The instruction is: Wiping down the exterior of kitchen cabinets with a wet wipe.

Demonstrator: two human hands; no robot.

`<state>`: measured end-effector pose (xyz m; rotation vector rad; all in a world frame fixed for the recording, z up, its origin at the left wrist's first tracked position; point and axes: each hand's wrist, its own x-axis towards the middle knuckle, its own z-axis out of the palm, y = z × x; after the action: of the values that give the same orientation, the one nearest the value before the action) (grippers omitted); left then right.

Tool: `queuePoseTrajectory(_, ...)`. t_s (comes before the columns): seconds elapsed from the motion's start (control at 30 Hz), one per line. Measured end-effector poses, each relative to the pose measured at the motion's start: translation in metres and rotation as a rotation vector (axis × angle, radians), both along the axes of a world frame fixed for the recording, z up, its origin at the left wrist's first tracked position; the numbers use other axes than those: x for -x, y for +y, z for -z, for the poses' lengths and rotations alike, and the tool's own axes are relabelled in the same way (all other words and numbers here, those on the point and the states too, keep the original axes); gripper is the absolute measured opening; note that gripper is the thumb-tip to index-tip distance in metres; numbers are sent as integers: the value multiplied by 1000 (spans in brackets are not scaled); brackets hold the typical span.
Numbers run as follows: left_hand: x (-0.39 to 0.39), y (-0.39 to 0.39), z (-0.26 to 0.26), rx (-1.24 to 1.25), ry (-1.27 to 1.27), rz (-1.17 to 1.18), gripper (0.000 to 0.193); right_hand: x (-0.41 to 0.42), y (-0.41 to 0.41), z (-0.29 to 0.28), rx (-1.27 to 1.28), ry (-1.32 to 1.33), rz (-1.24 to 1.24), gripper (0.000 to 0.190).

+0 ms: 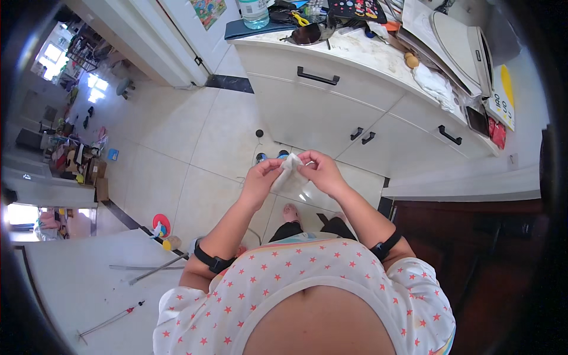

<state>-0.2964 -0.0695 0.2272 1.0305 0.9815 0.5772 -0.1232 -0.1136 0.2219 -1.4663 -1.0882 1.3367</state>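
Note:
Between both hands, in front of my body, hangs a thin white tissue or cloth. My left hand pinches its left edge between thumb and fingers. Its upper right part is gripped by my right hand, thumb uppermost. The piece looks crumpled at the top and droops loosely below the fingers. Past the hands stands a white cabinet with black handles. On its top lie sunglasses, a clear bottle, a crumpled white tissue or wrap and a white bag.
Pale floor tiles surround my feet. A pair of blue shoes sits by the cabinet's base. At left lie a red round toy, metal rods and piled boxes. A dark wooden door borders the right side.

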Motion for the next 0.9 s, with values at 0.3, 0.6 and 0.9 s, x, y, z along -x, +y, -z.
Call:
queuePoseTrajectory(0.3, 4, -19, 1, 104, -223, -253, 25, -17, 20, 10, 8, 112, -73, 19)
queuePoseTrajectory(0.6, 54, -103, -20, -149, 25, -727, 29, 73, 45, -27, 80, 215, -609, 15)
queuePoseTrajectory(0.9, 133, -304, -11, -83, -152, -1561, 13, 245, -69, -28, 230, 215, -1402, 14)
